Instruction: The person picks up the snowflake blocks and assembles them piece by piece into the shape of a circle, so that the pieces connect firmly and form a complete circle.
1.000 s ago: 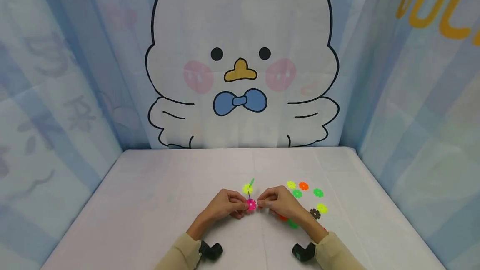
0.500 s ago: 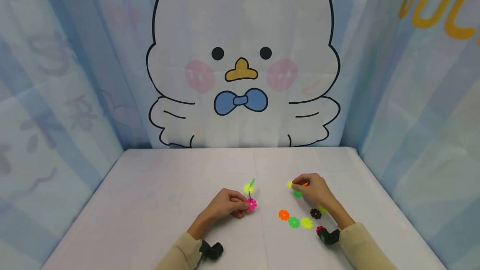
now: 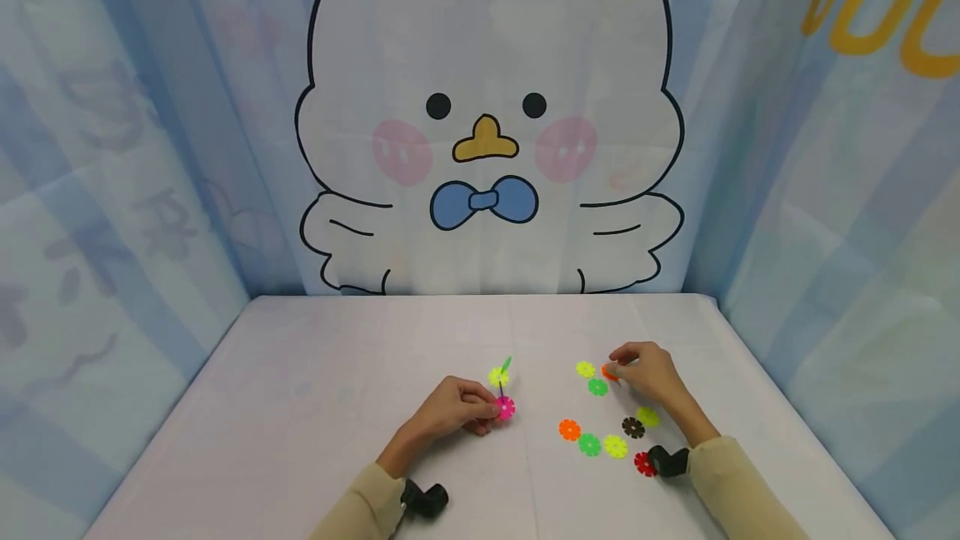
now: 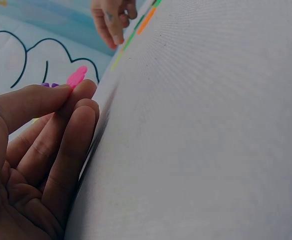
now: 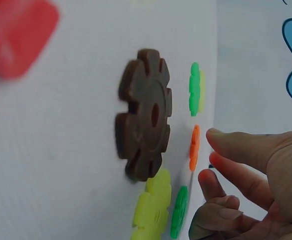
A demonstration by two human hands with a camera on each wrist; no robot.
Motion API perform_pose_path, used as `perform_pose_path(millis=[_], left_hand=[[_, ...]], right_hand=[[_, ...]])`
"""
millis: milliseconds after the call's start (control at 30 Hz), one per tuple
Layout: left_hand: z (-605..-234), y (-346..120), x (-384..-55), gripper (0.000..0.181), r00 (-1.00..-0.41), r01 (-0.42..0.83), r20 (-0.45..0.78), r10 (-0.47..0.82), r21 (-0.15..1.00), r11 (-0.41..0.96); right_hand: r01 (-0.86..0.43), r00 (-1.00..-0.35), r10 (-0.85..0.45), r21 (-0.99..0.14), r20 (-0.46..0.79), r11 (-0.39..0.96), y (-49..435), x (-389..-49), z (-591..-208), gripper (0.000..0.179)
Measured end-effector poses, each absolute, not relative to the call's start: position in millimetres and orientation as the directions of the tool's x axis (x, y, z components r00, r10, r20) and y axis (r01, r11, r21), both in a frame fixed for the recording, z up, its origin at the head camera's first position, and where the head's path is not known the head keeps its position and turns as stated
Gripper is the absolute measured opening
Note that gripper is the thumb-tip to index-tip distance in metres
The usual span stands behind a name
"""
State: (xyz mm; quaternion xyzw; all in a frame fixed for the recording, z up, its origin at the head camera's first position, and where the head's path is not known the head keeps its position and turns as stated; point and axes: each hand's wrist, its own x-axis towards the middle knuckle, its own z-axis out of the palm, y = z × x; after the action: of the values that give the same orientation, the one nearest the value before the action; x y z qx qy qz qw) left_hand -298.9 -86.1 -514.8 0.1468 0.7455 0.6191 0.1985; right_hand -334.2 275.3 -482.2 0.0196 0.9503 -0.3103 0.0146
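Note:
My left hand (image 3: pixel 457 407) pinches a pink interlocking disc (image 3: pixel 507 408) between thumb and index finger. Joined to it is a chain of notched discs: a purple disc (image 3: pixel 501 390) seen edge-on, a yellow disc (image 3: pixel 498 377) and a green disc (image 3: pixel 506 363) at the far end. In the left wrist view, the pink disc (image 4: pixel 77 76) sticks up past the thumb tip. My right hand (image 3: pixel 648 369) is over the table at right, thumb and fingertips right at an orange disc (image 3: pixel 609 372). In the right wrist view, thumb and fingers stand apart beside that orange disc (image 5: pixel 194 148).
Around the right hand lie loose discs: yellow (image 3: pixel 586 369), green (image 3: pixel 597 387), brown (image 3: pixel 633 427) and red (image 3: pixel 644 464). Nearer the middle are another orange disc (image 3: pixel 569 430), a green one (image 3: pixel 590 445) and a yellow one (image 3: pixel 616 447). A duck-printed curtain (image 3: pixel 480 257) hangs behind the white table (image 3: pixel 337 373).
My right hand has left the joined discs and moved right and away to the loose orange disc, uncovering discs near the middle. The left hand keeps its pinch in place.

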Motion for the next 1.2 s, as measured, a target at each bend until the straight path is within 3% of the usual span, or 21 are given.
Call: perform_pose_path(millis=[300, 900, 1200], left_hand=[[-515, -86, -299, 0.017, -0.878, -0.033, -0.119, 0.464, 0.981, 0.190], [-515, -86, -300, 0.017, -0.876, -0.053, -0.134, 0.463, 0.982, 0.183], [-513, -86, -299, 0.017, -0.875, -0.064, -0.139, 0.464, 0.983, 0.174]], right_hand=[[0.053, -0.997, 0.011, -0.566, -0.077, 0.823, 274, -336, -481, 0.034], [0.103, -0.986, 0.016, -0.539, -0.163, 0.836, 272, -345, -478, 0.029], [0.087, -0.992, 0.020, -0.557, -0.126, 0.826, 272, -339, -478, 0.028]])
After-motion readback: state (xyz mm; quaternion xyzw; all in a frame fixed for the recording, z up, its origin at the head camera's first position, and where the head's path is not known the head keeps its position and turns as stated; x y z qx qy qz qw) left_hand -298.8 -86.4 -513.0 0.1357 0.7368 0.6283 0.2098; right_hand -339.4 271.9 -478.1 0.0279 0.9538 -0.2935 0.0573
